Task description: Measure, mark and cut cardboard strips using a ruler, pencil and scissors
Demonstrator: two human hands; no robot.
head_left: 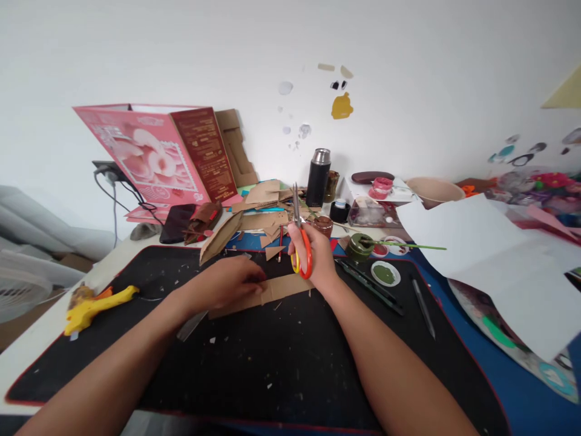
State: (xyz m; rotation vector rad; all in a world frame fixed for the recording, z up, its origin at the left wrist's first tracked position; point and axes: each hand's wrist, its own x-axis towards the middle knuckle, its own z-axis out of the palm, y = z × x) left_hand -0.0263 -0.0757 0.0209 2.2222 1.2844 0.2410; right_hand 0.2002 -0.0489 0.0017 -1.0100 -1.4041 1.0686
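Note:
My right hand (318, 254) is closed round the orange and yellow handles of a pair of scissors (300, 242), whose blades point up and away, shut together. My left hand (231, 283) rests on the black mat (272, 369), fingers pinching the left part of a long cardboard strip (281, 288) that lies flat between both hands. The strip's right end reaches just below my right hand.
A heap of cardboard scraps (258, 218) lies behind the mat. A yellow glue gun (97, 306) sits at the left, a pink box (154, 151) and black flask (318, 177) at the back. Paint pots (361, 245), pens (422, 306) and white paper sheets (490, 260) crowd the right.

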